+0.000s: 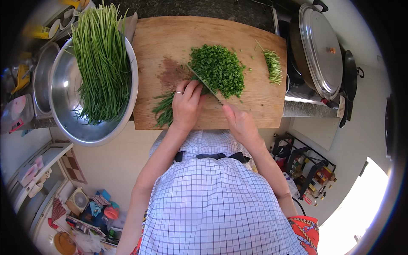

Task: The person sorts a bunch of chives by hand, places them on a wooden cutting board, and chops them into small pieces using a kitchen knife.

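Note:
My left hand (188,103), with a ring on one finger, presses a bunch of green chives (164,110) against the wooden cutting board (204,28). The leafy ends stick out to its left. My right hand (239,122) grips a kitchen knife (205,83); its handle is hidden in the fist. The blade, seen edge-on, slants up and left beside my left fingertips. Just right of the blade lies a heap of finely chopped chives (218,70). A small pile of pale stem ends (272,67) rests near the board's right edge.
At left, a large steel bowl (60,86) holds a thick bundle of uncut chives (100,63), stems upward. A wide lidded pan (322,51) stands on the stove at right, with a black frying pan (350,76) beside it. The board's front edge meets my checked apron (210,191).

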The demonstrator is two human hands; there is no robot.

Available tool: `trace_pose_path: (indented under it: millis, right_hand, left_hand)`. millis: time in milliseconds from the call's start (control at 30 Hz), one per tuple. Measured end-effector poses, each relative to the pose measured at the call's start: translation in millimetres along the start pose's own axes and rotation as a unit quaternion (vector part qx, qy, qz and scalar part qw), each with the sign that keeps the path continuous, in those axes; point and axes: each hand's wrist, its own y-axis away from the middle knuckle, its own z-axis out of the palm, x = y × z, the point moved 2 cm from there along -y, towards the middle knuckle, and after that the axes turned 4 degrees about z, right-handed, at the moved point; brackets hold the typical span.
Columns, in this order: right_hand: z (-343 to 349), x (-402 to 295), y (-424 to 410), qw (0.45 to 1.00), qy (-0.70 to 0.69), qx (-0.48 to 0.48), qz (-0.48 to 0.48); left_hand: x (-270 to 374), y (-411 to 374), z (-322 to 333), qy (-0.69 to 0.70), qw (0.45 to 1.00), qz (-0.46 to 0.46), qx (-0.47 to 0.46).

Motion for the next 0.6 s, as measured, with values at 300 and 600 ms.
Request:
trace_pose_path:
  millis: [300,600]
  right_hand:
    - [-15.5,1.1,-6.4,0.997,-0.029,-0.030,0.060]
    - [-25.0,-6.0,5.7,0.996,-0.074,-0.002,0.042]
  left_hand:
    - [0.0,-15.2,10.6,0.012,1.000,-0.016,0.012]
    - [0.7,-13.7,5.8,0.071,0.995,-0.054,0.047]
